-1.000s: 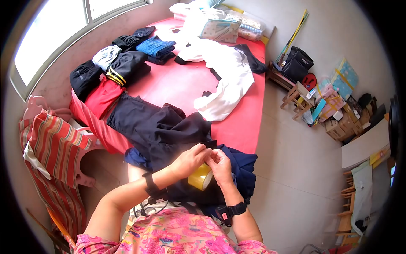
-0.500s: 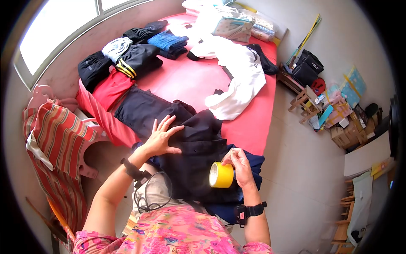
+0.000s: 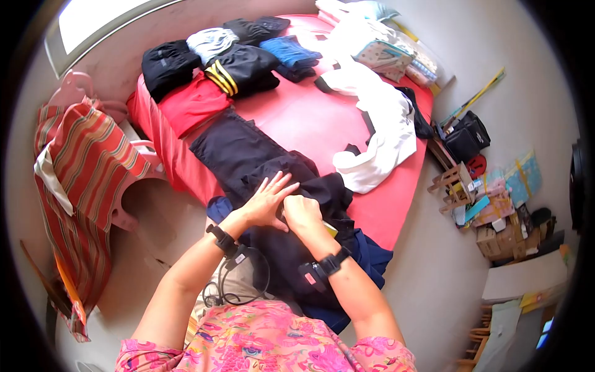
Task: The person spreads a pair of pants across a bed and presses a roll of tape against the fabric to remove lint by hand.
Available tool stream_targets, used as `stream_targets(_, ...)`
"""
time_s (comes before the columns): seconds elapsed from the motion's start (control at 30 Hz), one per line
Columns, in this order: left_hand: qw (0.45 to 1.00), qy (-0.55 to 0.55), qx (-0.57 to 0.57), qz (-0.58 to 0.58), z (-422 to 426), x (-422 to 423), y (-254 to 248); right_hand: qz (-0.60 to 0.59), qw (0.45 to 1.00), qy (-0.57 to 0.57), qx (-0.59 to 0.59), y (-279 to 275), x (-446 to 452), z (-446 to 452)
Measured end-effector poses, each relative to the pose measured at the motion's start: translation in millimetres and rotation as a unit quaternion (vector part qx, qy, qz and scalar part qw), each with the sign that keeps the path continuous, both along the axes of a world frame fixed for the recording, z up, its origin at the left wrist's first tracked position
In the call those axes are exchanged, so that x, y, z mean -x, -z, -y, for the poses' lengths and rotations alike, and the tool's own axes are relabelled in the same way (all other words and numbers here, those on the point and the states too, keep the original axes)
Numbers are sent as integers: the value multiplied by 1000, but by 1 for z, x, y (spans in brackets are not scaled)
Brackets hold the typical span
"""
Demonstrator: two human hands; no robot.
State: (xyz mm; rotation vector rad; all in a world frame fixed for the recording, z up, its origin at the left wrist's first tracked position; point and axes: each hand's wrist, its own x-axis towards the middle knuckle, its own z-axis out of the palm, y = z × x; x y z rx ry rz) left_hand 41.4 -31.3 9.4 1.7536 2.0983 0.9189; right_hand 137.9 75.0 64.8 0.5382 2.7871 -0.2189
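Note:
Black trousers (image 3: 229, 139) lie across the near edge of the bed and over my lap. My left hand (image 3: 266, 201) rests on them, fingers spread and palm down. Right beside it, close to the left thumb, my right hand (image 3: 302, 212) is closed in a fist against the dark cloth; anything inside it is hidden. A sliver of the yellow tape roll (image 3: 332, 230) shows at my right wrist, the rest covered by the forearm. Under the black trousers, dark blue cloth (image 3: 370, 251) shows at the right.
Folded clothes, including blue jeans (image 3: 290, 52) and black clothing with yellow stripes (image 3: 242, 68), sit along the pink bed's (image 3: 282, 121) window side. A white garment (image 3: 387, 133) lies on the right. A striped cloth (image 3: 93, 161) drapes a pink chair; boxes (image 3: 505, 239) stand right.
My right hand has moved up and left, from beside the tape roll to next to my left hand. The tape roll is now mostly hidden. The view has shifted, moving the bed rightward.

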Motion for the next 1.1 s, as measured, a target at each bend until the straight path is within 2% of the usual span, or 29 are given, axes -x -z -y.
stream_targets(0.03, 1000, -8, -2, 6, 2, 1, 5, 6, 1000, -8, -2, 8, 5, 2)
stream_targets(0.1, 998, 9, 3, -59, 4, 6, 14, 32, 998, 34, -50, 22, 12, 4)
stream_targets(0.13, 994, -11, 22, -107, 9, 5, 7, 34, 998, 31, -34, 20, 14, 2)
stream_targets(0.2, 994, -21, 20, -108, 11, 5, 8, 31, 999, 27, -6, 14, 10, -7)
stream_targets(0.27, 992, -27, 23, -118, 7, 7, 8, 50, 997, 60, 15, 1, 6, -19)
stream_targets(0.37, 993, -18, 31, -112, 5, 10, 11, 103, 991, 66, -49, -37, -3, -22)
stream_targets(0.43, 994, -14, 35, -107, 3, 12, 15, 49, 994, 88, -52, -54, -9, -21)
stream_targets(0.57, 994, -4, 45, -98, 0, 14, 17, 53, 996, 43, -58, -33, 2, 1)
stream_targets(0.63, 994, -7, 43, -98, 1, 13, 18, 79, 990, 48, -104, 26, 10, 2)
stream_targets(0.7, 992, -10, 54, -116, 1, 11, 19, 59, 993, 37, -95, 34, 12, -7)
stream_targets(0.77, 992, -11, 44, -119, 2, 11, 22, 81, 996, 44, -16, 15, 10, -20)
stream_targets(0.8, 993, -12, 41, -110, 1, 12, 23, 99, 992, 83, 13, 3, 9, -23)
stream_targets(0.93, 994, -13, 56, -92, -3, 14, 20, 62, 995, 64, -46, -49, -13, -17)
stream_targets(1.03, 993, -4, 68, -100, -3, 13, 17, 46, 994, 99, -10, -80, -19, -14)
stream_targets(1.1, 989, -6, 108, -103, -4, 13, 16, 39, 996, 85, -1, -60, -21, -14)
